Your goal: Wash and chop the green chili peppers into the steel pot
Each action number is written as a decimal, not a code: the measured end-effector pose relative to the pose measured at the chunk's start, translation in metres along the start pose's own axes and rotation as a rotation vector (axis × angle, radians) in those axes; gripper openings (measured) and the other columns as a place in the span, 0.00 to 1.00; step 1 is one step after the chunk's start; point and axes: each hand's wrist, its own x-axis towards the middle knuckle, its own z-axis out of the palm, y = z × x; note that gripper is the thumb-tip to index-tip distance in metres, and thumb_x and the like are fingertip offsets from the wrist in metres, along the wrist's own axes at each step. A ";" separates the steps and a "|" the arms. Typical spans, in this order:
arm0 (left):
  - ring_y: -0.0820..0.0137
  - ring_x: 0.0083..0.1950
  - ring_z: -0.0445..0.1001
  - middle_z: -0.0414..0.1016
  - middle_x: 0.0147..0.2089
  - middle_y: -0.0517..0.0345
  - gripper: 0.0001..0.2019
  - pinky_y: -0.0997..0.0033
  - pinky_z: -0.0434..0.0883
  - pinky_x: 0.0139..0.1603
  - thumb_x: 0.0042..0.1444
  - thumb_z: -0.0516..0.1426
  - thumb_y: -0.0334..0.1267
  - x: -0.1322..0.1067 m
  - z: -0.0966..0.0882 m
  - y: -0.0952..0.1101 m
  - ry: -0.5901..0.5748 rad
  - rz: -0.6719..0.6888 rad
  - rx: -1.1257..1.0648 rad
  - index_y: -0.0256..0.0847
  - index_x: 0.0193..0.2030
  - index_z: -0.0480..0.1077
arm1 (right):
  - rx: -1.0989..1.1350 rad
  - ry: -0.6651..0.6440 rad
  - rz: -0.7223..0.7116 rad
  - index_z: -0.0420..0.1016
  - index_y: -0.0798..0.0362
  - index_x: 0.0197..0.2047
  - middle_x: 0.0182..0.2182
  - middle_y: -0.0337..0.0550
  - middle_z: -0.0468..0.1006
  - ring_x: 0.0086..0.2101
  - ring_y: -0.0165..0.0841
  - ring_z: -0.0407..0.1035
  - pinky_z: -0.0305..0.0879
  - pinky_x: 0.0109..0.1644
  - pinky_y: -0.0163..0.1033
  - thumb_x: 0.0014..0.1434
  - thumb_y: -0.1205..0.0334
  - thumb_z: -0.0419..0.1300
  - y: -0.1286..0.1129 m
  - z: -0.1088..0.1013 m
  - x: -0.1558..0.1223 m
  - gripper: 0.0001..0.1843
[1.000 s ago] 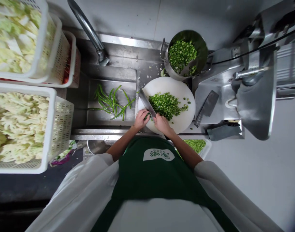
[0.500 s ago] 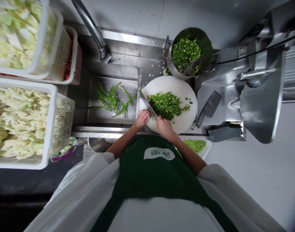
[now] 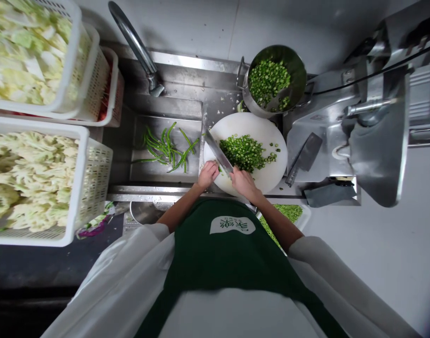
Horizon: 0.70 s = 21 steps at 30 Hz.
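Observation:
My right hand (image 3: 244, 184) is wrapped round the handle of a kitchen knife (image 3: 218, 151), whose long blade slants away to the far left over the round white cutting board (image 3: 273, 176). At the board's left edge, my left hand (image 3: 208, 173) has its fingers curled together. Green bean ends (image 3: 220, 169) show at its fingertips, mostly hidden by the fingers. A heap of chopped green beans (image 3: 246, 152) lies right of the blade, with a few loose pieces beside it. Whole green beans (image 3: 169, 146) lie in the sink to the left.
A steel pot (image 3: 257, 101) with chopped beans stands behind the board. The faucet (image 3: 139, 49) reaches over the sink. White baskets of cauliflower (image 3: 42, 178) and cabbage (image 3: 28, 51) stand left. A cleaver (image 3: 310, 152) rests on the machine at right. A chopped-green tray (image 3: 288, 212) sits below the counter.
The knife and my right hand have shifted slightly right, widening the space between the blade and my left hand. The whole view has also moved a little.

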 end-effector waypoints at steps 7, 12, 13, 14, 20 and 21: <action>0.59 0.53 0.72 0.75 0.46 0.44 0.13 0.52 0.73 0.56 0.69 0.49 0.38 0.001 0.000 0.002 -0.026 -0.047 -0.010 0.39 0.47 0.74 | 0.027 -0.032 -0.015 0.68 0.57 0.56 0.47 0.58 0.81 0.48 0.44 0.76 0.65 0.48 0.39 0.73 0.60 0.47 -0.012 0.012 0.005 0.15; 0.60 0.53 0.72 0.76 0.47 0.44 0.13 0.52 0.72 0.57 0.70 0.49 0.40 0.000 -0.007 0.008 -0.023 -0.108 -0.049 0.40 0.47 0.74 | 0.078 -0.023 0.003 0.69 0.55 0.55 0.49 0.56 0.81 0.50 0.43 0.75 0.65 0.48 0.38 0.73 0.56 0.48 0.002 0.017 0.024 0.17; 0.60 0.53 0.72 0.76 0.47 0.44 0.13 0.52 0.71 0.58 0.70 0.50 0.41 0.000 -0.009 0.009 -0.023 -0.110 -0.059 0.40 0.47 0.74 | 0.083 -0.025 0.012 0.70 0.55 0.55 0.49 0.55 0.81 0.50 0.43 0.75 0.65 0.48 0.38 0.73 0.55 0.48 0.008 0.017 0.025 0.17; 0.59 0.54 0.72 0.75 0.48 0.44 0.12 0.51 0.70 0.58 0.69 0.51 0.42 0.000 -0.010 0.010 -0.018 -0.115 -0.061 0.40 0.48 0.74 | 0.086 -0.026 0.027 0.70 0.55 0.55 0.49 0.55 0.81 0.50 0.43 0.75 0.64 0.48 0.38 0.73 0.55 0.48 0.014 0.017 0.025 0.17; 0.47 0.69 0.57 0.63 0.65 0.37 0.27 0.40 0.59 0.68 0.55 0.66 0.51 0.004 -0.013 0.020 0.016 -0.170 0.110 0.40 0.57 0.72 | 0.073 0.006 0.075 0.69 0.57 0.54 0.48 0.56 0.81 0.50 0.43 0.75 0.64 0.50 0.38 0.74 0.56 0.48 0.033 0.021 0.016 0.16; 0.46 0.70 0.55 0.61 0.66 0.37 0.27 0.38 0.58 0.68 0.55 0.67 0.51 0.005 -0.012 0.021 0.012 -0.180 0.123 0.41 0.58 0.72 | 0.071 0.011 0.075 0.69 0.57 0.54 0.48 0.56 0.81 0.50 0.43 0.75 0.64 0.50 0.38 0.74 0.57 0.48 0.033 0.022 0.014 0.16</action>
